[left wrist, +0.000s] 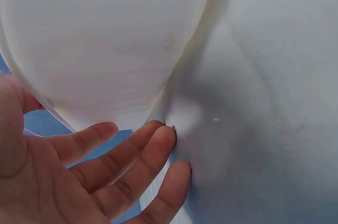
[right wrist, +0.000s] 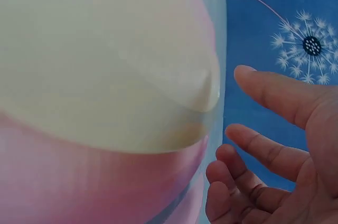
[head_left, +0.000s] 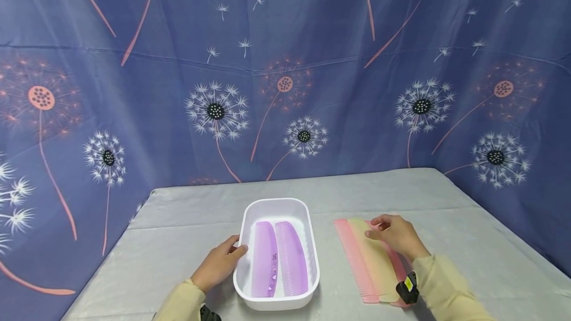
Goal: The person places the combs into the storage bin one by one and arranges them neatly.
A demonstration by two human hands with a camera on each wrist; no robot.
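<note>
Two purple combs (head_left: 264, 261) lie side by side in a white plastic tray (head_left: 276, 303), toothed edges both to the left. My left hand (head_left: 219, 263) holds the tray's left rim, its thumb over the rim and its fingers along the outer wall (left wrist: 100, 49). To the right, pink combs (head_left: 357, 261) and a pale yellow comb (head_left: 376, 261) lie overlapped on the cloth. Above their far end hovers my right hand (head_left: 398, 234), thumb and fingers apart with nothing between them. The right wrist view shows the yellow comb's rounded end (right wrist: 179, 137) close by.
A pale grey cloth (head_left: 187, 212) covers the table. Blue curtains (head_left: 267, 63) with a dandelion print hang behind it and along both sides. Dark wrist cameras (head_left: 408, 289) sit at the cuffs of the cream sleeves (head_left: 446, 286).
</note>
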